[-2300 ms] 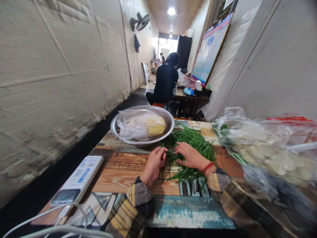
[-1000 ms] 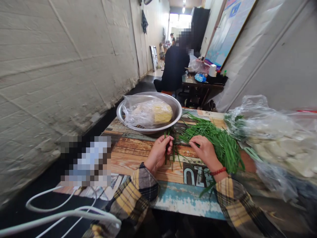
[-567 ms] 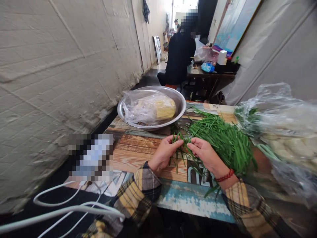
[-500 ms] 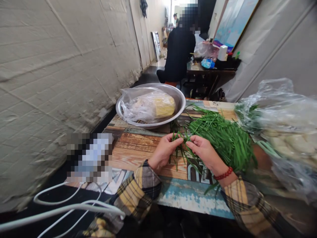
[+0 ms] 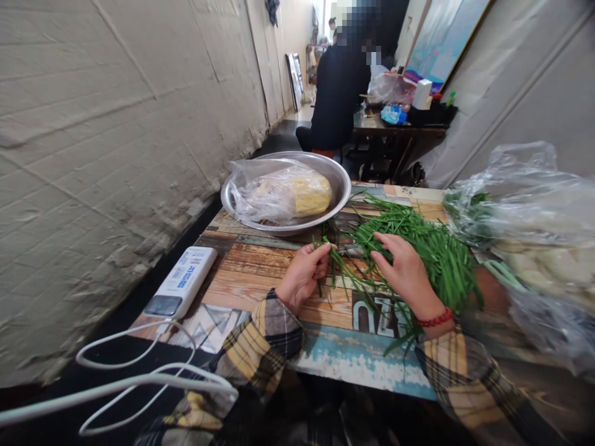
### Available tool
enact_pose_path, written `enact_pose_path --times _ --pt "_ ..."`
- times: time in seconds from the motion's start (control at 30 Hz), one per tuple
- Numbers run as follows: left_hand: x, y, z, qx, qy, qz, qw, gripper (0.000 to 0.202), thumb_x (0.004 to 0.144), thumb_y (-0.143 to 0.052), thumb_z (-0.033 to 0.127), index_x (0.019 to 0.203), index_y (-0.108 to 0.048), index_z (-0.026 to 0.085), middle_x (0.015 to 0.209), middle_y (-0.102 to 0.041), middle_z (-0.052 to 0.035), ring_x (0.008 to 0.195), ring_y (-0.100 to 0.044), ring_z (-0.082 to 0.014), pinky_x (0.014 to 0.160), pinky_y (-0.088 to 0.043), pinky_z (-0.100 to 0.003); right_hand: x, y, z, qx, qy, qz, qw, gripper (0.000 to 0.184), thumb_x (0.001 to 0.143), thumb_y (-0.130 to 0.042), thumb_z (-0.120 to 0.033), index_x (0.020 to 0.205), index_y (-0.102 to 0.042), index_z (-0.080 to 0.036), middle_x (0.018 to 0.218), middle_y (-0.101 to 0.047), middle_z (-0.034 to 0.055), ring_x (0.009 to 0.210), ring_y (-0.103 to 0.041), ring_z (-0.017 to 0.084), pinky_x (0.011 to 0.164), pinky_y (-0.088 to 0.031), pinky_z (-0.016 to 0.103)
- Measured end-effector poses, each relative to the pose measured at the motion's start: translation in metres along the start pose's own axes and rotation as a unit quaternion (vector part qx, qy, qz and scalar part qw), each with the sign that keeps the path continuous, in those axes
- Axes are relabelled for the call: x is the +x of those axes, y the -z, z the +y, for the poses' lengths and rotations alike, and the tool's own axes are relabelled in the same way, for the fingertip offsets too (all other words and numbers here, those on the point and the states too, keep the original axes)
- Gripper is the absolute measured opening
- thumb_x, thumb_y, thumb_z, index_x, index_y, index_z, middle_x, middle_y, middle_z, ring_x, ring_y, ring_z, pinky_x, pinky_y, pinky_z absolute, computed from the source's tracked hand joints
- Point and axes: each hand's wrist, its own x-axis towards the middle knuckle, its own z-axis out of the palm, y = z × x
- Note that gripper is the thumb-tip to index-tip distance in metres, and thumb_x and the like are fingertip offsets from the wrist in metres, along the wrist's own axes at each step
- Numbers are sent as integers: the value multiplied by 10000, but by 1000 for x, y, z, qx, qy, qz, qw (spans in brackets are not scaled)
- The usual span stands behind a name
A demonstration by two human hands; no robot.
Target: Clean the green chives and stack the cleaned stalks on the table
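Note:
Long, flat green leaves like garlic chives point(image 5: 423, 254) lie in a loose heap on the patterned wooden table point(image 5: 251, 269). My left hand point(image 5: 304, 272) is closed in a pinch on a few chives, whose ends stick out past the thumb and hang below the fingers. At the heap's left edge is my right hand point(image 5: 402, 266), thumb and fingers apart, with nothing seen between them. A red bead bracelet circles that wrist. Some stray chives lie on the table between the two hands.
A metal basin point(image 5: 341, 198) holds a plastic bag with something yellow. At right are clear plastic bags point(image 5: 534, 217) with pale contents and greens. A white power bank point(image 5: 183, 282) with a white cable point(image 5: 116, 393) sits at left. Ahead, a person point(image 5: 337, 93) in black sits at another table.
My right hand has moved away from my left, rightward to the heap, and its fingers have opened. My left hand keeps its pinch on the chives. The view has shifted slightly.

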Motion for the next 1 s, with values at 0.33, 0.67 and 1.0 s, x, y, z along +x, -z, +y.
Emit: enact_pose_path --times 0.33,0.67,1.0 --pt "-2 -4 -5 41 -13 8 999 291 648 -744 339 656 -553 119 446 -319 94 360 -207 -7 371 -87 -196 -17 -25 -41 77 29 -151 985 223 846 -536 -345 794 -682 -184 698 -658 20 633 -579 153 614 -429 262" --pt "0 0 -2 68 -68 95 991 329 623 -749 407 671 -582 127 433 -313 98 368 -192 -17 377 -103 -197 -4 18 -22 143 -126 -137 972 349 848 -482 -440 737 -679 -173 525 -509 -17 503 -447 128 497 -316 251" --pt "-11 -12 1 131 -41 -4 991 463 647 -738 416 988 -668 111 457 -333 92 398 -191 -27 400 -96 -201 -10 -5 -41 226 -114 -133 958 332 868 -467 -430 774 -667 -182 522 -525 -20 506 -474 132 525 -364 254"
